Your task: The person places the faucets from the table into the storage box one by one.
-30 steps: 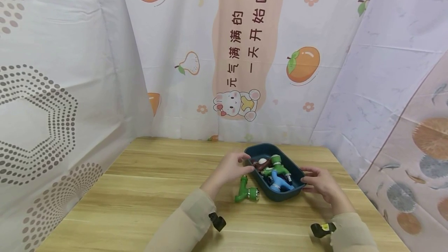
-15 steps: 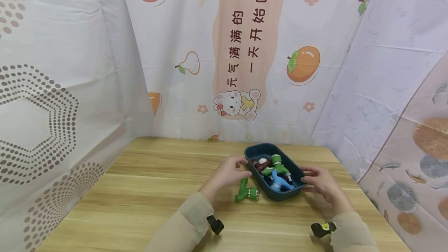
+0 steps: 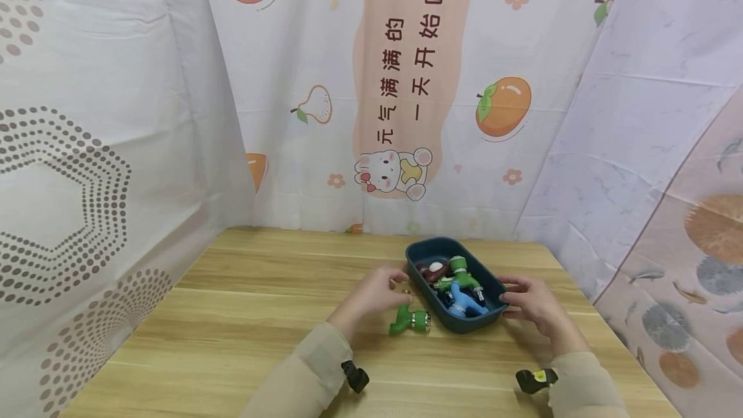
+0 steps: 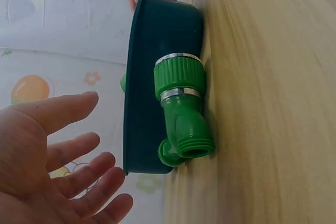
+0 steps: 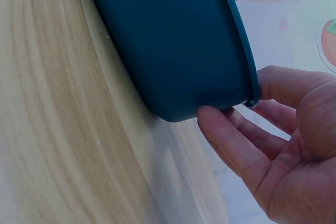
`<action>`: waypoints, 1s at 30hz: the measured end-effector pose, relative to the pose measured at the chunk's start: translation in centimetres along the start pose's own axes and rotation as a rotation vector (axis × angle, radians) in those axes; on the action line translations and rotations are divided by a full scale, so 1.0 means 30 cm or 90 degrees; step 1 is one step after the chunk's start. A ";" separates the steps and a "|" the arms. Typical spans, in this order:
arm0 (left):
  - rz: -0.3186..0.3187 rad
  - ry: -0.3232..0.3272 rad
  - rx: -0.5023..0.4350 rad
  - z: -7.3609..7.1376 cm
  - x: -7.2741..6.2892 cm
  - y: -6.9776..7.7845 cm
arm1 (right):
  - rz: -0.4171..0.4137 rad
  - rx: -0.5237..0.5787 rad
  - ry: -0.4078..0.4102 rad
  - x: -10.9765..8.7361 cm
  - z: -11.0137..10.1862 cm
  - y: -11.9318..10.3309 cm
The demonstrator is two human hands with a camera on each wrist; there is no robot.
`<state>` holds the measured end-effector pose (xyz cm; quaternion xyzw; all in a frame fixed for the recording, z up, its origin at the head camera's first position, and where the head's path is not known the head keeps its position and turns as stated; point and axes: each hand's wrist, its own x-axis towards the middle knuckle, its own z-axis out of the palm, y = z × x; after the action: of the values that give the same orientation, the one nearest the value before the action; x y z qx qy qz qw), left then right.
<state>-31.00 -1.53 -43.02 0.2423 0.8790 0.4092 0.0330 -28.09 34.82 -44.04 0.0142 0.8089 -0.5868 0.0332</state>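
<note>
A green Y-shaped hose connector (image 3: 413,320) lies on the table left of a dark teal tub (image 3: 438,242). Its ribbed collar with silvery rings and an open threaded end face the left wrist view. My left hand (image 3: 377,292), fingers apart and loosely bent, is beside the connector, fingertips overlapping its upper arm in the head view. That hand holds nothing. My right hand (image 3: 536,305) holds the tub's near right corner, with one finger at the rim and another digit on the outer wall. Inside the tub lie a green connector (image 3: 464,279), a light blue one (image 3: 461,302) and brown pieces (image 3: 432,273).
The wooden table (image 3: 261,321) ends at a printed curtain (image 3: 302,147) at the back, with more hanging cloth along both sides. A black camera sits on each wrist. Bare tabletop shows left of the tub.
My left hand has drawn back from the tub's left rim, down and slightly left to the connector. The right hand and the tub have kept their place.
</note>
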 end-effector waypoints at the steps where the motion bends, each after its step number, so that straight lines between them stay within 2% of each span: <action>1: -0.001 -0.004 0.001 0.002 0.000 -0.003 | 0.000 0.000 0.001 -0.001 0.000 -0.001; 12: 0.014 -0.035 0.034 0.017 0.008 -0.052 | 0.006 0.001 0.004 0.000 0.000 -0.002; 17: 0.018 -0.052 0.030 0.022 0.001 -0.055 | 0.007 0.001 0.007 0.000 0.000 -0.001; 23: -0.011 -0.073 0.015 0.030 -0.006 -0.053 | 0.003 0.003 0.004 0.000 0.000 -0.003; 30: 0.003 -0.095 0.008 0.052 -0.004 -0.065 | 0.001 0.004 0.001 -0.002 0.000 -0.003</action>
<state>-31.28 -1.54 -45.50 0.2742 0.8762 0.3844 0.0964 -28.05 34.79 -43.96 0.0150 0.8072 -0.5891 0.0329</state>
